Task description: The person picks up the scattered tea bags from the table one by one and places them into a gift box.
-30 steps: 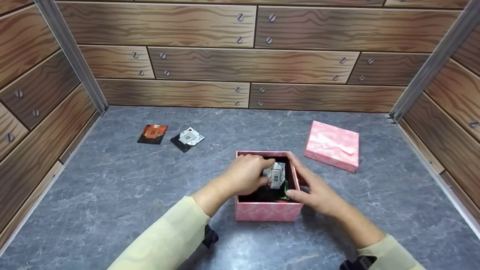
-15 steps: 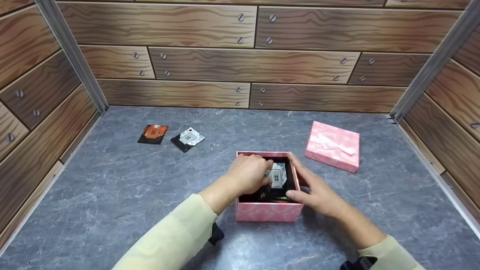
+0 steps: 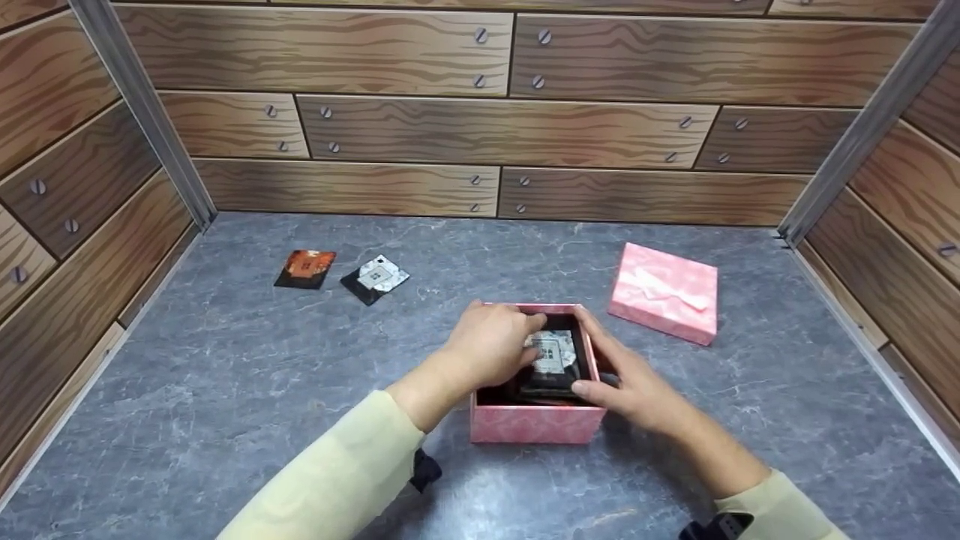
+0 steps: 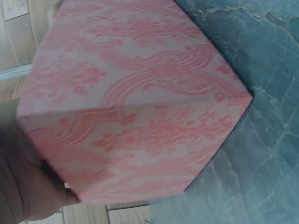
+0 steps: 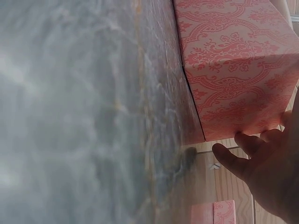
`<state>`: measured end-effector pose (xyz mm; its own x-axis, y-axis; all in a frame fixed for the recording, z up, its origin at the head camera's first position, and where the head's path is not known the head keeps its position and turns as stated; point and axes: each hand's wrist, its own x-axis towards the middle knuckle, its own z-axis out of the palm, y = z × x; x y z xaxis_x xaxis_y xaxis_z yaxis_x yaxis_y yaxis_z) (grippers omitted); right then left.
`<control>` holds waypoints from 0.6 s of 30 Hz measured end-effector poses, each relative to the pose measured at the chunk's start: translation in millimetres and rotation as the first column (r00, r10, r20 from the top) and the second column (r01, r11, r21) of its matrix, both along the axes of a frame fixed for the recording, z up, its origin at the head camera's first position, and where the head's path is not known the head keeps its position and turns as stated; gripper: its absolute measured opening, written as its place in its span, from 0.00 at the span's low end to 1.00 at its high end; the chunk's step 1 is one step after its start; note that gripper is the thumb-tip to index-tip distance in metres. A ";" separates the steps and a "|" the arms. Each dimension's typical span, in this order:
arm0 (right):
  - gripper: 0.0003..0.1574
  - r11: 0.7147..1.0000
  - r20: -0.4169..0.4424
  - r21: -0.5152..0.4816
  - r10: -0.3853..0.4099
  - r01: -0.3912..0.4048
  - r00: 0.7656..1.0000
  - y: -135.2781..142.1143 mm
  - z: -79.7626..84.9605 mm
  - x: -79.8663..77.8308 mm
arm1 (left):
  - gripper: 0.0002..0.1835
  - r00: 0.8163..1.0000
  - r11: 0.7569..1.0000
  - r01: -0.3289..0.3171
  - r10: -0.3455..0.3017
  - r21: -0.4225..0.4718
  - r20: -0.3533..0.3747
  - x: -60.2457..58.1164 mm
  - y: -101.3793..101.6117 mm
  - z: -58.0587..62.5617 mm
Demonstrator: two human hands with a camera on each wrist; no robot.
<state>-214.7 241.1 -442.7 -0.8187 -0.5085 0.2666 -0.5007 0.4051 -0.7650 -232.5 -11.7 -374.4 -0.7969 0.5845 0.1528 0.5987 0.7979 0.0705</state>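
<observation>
An open pink patterned gift box (image 3: 537, 424) stands on the grey marbled tabletop. My left hand (image 3: 491, 341) reaches over its left rim, thumb and forefinger at the left edge of a black-and-white square sachet (image 3: 553, 352); its other fingers are hidden inside. Other flat items lie beneath that sachet, mostly covered. Along the right side of the box my right hand (image 3: 626, 375) holds the wall, with the thumb near the front right corner and the fingers toward the back. In the left wrist view the box's patterned sides (image 4: 140, 79) hide most of the left hand.
A pink lid (image 3: 664, 292) with a bow lies behind the box to the right. An orange-and-black sachet (image 3: 305, 268) and another black-and-white sachet (image 3: 376, 278) lie at the back left. Wood-patterned walls (image 3: 495, 127) enclose the table at the back and sides.
Inside the box, the black-and-white sachet has turned and lies flatter, its lower black part now more visible. My left hand has shifted slightly; the right hand has stayed at the box's side.
</observation>
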 end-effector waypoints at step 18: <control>0.61 1.000 -0.013 0.023 -0.013 0.013 1.000 -0.3 1.8 1.2 | 0.23 0.956 0.649 -0.291 0.233 0.703 0.181 -62.3 -175.3 18.6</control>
<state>-213.5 240.8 -440.9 -0.8219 -0.5037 0.2659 -0.5052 0.4291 -0.7487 -294.7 -187.0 -355.7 -0.9245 0.0828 0.3722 0.3432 0.6058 0.7178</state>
